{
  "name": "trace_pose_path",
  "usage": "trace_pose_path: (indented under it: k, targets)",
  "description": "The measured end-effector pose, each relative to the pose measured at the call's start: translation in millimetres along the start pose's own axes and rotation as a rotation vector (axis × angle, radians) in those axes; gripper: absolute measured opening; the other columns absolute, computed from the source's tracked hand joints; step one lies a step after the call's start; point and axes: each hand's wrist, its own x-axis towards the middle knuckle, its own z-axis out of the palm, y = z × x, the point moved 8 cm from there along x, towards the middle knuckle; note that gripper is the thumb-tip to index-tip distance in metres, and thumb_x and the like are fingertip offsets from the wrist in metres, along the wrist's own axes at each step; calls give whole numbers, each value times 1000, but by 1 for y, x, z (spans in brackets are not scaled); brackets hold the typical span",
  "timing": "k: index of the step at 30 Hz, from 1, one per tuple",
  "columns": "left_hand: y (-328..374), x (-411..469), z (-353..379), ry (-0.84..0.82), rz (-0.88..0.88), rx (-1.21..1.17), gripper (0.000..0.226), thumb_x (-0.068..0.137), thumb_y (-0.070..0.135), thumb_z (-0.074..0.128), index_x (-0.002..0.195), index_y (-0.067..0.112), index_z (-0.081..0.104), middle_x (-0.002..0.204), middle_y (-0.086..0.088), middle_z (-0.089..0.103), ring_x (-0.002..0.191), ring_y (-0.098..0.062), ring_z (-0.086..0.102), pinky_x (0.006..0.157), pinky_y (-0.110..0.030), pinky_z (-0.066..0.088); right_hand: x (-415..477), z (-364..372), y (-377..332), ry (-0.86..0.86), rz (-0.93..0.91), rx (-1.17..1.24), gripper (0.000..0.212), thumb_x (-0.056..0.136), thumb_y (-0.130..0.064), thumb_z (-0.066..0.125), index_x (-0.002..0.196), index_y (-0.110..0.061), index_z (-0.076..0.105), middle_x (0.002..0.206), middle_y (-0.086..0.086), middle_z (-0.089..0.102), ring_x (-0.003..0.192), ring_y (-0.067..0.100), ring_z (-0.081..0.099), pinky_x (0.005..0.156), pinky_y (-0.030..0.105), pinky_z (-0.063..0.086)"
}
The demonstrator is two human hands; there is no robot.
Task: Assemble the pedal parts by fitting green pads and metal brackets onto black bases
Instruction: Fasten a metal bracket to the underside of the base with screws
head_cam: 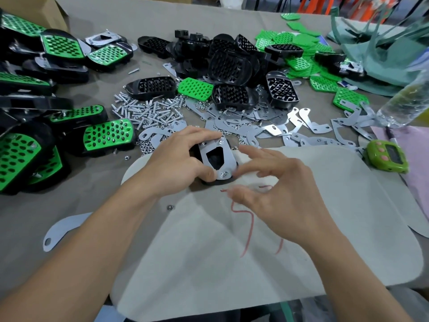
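Gripping black base (214, 159) in left hand (176, 159), fingers curled over far end, thumb by near end, metal bracket (226, 156) uppermost, at far edge of pale mat (255, 263). Right hand (278, 191) just beside, fingers loose and spread, holding nothing visible; touching bracket or not, cannot tell.

Left of mat, big stack of finished pedals (62, 46), green faces up: well under way. Beyond mat, heap of bare bases (228, 66), with loose green pads (299, 40) further right: plenty left to do. Along mat's far edge, spare brackets (269, 130), then screws (148, 110), then nuts (148, 147).

Judging by screws standing at both bracket ends, probably at fastening stage on this piece. Green pad of it hidden underneath.
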Motion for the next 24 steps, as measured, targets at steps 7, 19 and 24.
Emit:
trace_pose_path:
  k: [7, 19, 24]
  targets:
    - [6, -2, 0, -8, 15, 63, 85, 47, 40, 77, 130, 48, 63, 126, 31, 51, 128, -9, 49, 113, -44, 37, 13, -5, 9, 108, 61, 116, 12, 76, -34, 82, 80, -45, 78, 103, -34, 70, 95, -11, 64, 72, 12, 48]
    - [2, -6, -2, 35, -72, 57, 80, 45, 40, 74, 122, 48, 56, 120, 23, 61, 111, -11, 57, 94, -37, 48, 97, 14, -33, -127, -141, -416, 24, 82, -8, 63, 84, -25, 81, 68, -2, 70, 69, 16, 65, 67, 30, 57]
    - [-1, -5, -2, 41, -110, 30, 76, 42, 37, 76, 115, 45, 59, 108, 19, 65, 99, -13, 60, 81, -35, 48, 80, 38, -64, -238, -373, -883, 21, 89, -2, 51, 101, -15, 62, 98, 7, 64, 92, 31, 63, 66, 36, 39]
